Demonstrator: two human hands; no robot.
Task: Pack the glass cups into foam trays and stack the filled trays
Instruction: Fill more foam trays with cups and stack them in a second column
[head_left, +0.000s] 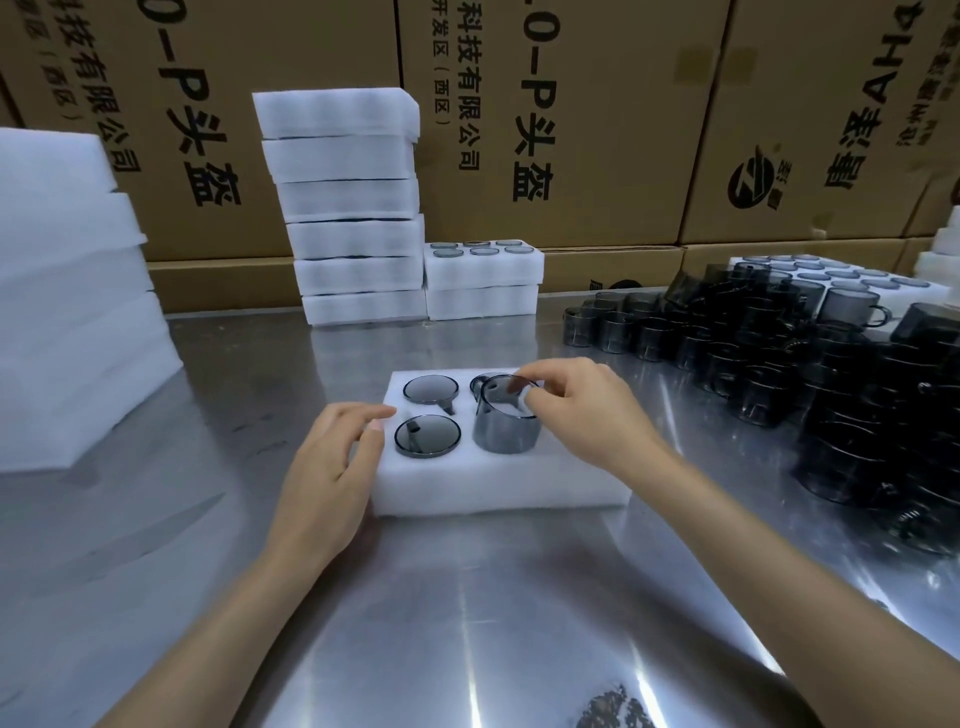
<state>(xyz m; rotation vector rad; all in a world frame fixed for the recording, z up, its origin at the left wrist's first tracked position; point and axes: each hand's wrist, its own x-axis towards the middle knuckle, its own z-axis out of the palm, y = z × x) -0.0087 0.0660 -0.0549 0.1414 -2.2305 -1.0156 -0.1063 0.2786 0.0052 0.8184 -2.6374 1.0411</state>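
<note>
Cardboard boxes (519, 119) across the top, cut off, read "有限公司" and "头盔". At centre, the foam tray (498, 483) holds cups; right hand (582, 410) pinches one glass cup (506, 426) half-seated. Left hand (332, 457) rests relaxed on the tray's left edge.

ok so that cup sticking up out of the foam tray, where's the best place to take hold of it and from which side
Grip the cup by its rim, from above. Its lower part sits in the foam tray, so only the upper wall and open mouth are free. The right hand already pinches the rim from the right, while the left hand rests on the tray's left edge.
</note>
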